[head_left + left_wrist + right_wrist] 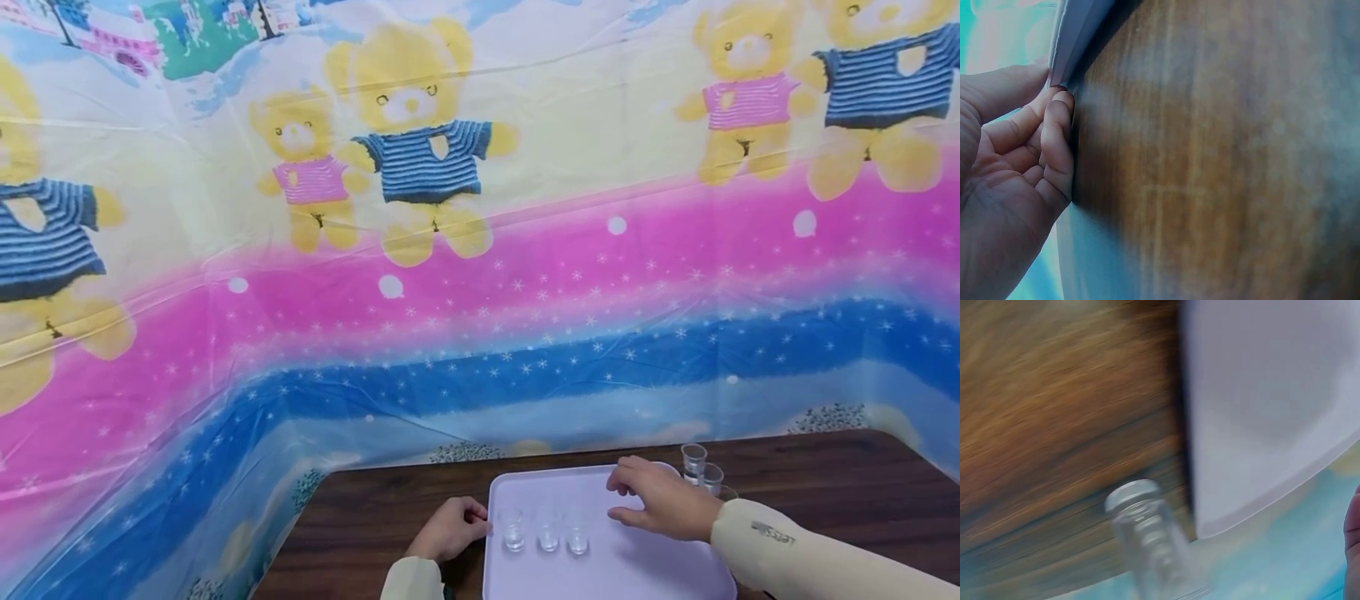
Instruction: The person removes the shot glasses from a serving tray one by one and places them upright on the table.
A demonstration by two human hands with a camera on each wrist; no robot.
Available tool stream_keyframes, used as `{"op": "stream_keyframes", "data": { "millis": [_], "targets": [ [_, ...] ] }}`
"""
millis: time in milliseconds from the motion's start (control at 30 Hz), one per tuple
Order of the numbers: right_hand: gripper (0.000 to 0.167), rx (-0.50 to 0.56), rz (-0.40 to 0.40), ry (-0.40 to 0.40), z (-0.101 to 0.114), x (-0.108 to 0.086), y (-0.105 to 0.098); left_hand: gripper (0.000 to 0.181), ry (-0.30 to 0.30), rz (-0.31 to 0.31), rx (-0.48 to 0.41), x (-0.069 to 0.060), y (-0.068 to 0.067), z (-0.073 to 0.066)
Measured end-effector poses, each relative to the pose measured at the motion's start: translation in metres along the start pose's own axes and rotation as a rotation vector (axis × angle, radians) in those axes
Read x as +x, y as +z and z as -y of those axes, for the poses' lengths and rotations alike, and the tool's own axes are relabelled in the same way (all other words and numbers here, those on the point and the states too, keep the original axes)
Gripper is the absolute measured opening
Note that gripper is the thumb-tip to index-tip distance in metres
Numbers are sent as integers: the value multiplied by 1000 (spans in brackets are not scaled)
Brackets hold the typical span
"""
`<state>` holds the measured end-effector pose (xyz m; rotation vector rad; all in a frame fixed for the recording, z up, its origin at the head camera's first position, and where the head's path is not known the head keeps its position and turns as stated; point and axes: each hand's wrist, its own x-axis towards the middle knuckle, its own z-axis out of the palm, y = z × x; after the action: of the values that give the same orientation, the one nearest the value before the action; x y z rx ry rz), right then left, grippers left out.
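A pale lilac tray [622, 575] lies on the wooden table, with three small clear cups [513, 537], [548, 537], [577, 540] standing in a row on its left part. My left hand [452, 529] pinches the tray's left rim. In the left wrist view, the thumb [1013, 87] lies against that rim and the other fingers are curled below. Above the right part of the tray hovers my right hand [660, 500], its fingers loosely bent and apart with nothing between them. Only a sliver of it [1352, 540] shows in the right wrist view.
Just beyond the tray's right edge stand stacked clear cups [693, 462], partly behind my right wrist; a blurred stack [1150, 534] shows in the right wrist view. Dark wooden table [382, 508] surrounds the tray. A printed bear curtain [555, 275] hangs behind the table.
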<state>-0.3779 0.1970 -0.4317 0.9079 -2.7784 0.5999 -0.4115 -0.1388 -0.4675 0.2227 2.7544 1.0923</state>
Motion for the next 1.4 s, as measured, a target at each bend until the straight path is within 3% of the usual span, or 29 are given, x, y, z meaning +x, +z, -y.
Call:
{"op": "stream_keyframes", "data": {
  "millis": [533, 1067, 1400],
  "targets": [
    [30, 48, 24, -107, 24, 15, 18, 10, 19, 14, -12, 0, 1, -5],
    [24, 82, 47, -124, 27, 19, 25, 10, 20, 12, -18, -1, 1, -3],
    [23, 44, 33, -80, 16, 12, 13, 11, 16, 16, -18, -2, 0, 1]
  ]
}}
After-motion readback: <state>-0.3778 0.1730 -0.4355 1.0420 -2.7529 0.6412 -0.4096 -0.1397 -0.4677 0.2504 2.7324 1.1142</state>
